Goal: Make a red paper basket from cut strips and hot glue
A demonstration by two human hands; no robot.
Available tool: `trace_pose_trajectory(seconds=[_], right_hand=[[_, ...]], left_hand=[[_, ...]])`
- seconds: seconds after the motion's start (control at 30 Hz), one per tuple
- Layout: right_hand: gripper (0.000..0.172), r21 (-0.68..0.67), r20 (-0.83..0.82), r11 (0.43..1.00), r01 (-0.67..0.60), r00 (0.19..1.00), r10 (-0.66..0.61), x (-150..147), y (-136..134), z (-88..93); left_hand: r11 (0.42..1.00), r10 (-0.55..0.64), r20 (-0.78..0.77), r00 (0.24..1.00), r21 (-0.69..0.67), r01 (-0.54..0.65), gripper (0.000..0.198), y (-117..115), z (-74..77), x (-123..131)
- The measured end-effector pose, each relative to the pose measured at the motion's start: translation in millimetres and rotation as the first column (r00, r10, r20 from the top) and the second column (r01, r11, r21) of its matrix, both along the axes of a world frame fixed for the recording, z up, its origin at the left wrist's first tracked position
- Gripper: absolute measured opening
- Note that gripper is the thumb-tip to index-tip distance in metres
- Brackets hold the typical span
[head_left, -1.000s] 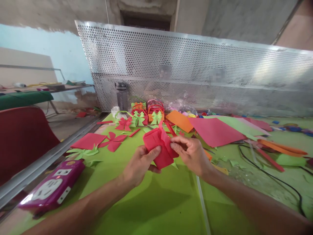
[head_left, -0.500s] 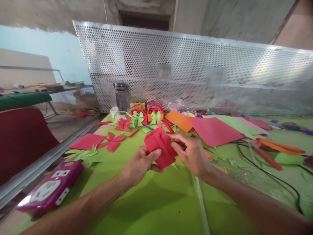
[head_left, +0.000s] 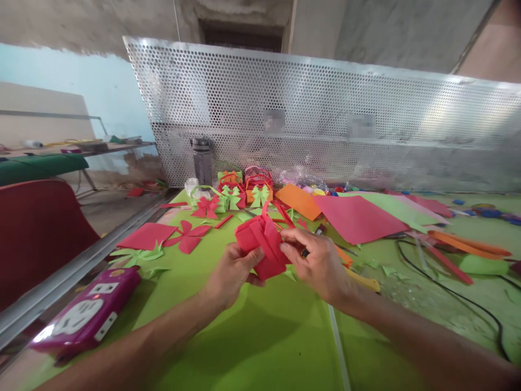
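Note:
A folded red paper piece [head_left: 260, 244], with a strip across its face and a thin loose end at its top, is held in the air above the green table. My left hand [head_left: 234, 269] is closed on its lower left side, thumb on the front. At the right edge, my right hand [head_left: 313, 258] pinches the same piece between thumb and fingers. Beyond it stand small coloured paper bags with handles, among them an orange bag with a green bow [head_left: 260, 195]. A dark object with a metal end [head_left: 319, 231] lies partly hidden behind my right hand.
A purple power box [head_left: 87, 312] lies at left. Red petal cut-outs [head_left: 188, 237], a red sheet [head_left: 358, 217] and an orange sheet [head_left: 299, 201] lie farther back. A bottle [head_left: 202, 163] stands before the perforated metal panel [head_left: 325, 98]. A black cable [head_left: 451, 293] curves at right.
The red piece has tilted and shifted slightly left, with both hands still on it. My right hand has moved a little left along its edge, and the view has shifted slightly.

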State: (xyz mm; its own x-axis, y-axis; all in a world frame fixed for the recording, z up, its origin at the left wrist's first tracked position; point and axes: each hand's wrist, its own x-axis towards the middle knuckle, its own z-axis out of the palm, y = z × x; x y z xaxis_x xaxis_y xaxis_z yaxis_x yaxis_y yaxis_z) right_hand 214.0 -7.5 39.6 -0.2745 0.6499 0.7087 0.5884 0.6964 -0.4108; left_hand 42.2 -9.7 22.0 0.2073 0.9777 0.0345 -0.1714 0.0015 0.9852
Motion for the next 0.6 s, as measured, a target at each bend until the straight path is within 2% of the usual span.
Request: trace_pose_trajectory(seconds=[0.33, 0.6], right_hand=[[0.012, 0.015, 0.014, 1.0, -0.004, 1.0, 0.004, -2.3, -1.8, 1.4], [0.011, 0.207, 0.184, 0.977, 0.05, 0.979, -0.089, -1.5, -2.1, -3.2]], left_hand=[[1.0, 0.013, -0.033, 0.999, 0.016, -0.012, 0.044, -1.4, -1.4, 1.1], [0.998, -0.019, -0.043, 0.999, 0.051, 0.021, 0.04, -1.8, 0.9, 0.2]])
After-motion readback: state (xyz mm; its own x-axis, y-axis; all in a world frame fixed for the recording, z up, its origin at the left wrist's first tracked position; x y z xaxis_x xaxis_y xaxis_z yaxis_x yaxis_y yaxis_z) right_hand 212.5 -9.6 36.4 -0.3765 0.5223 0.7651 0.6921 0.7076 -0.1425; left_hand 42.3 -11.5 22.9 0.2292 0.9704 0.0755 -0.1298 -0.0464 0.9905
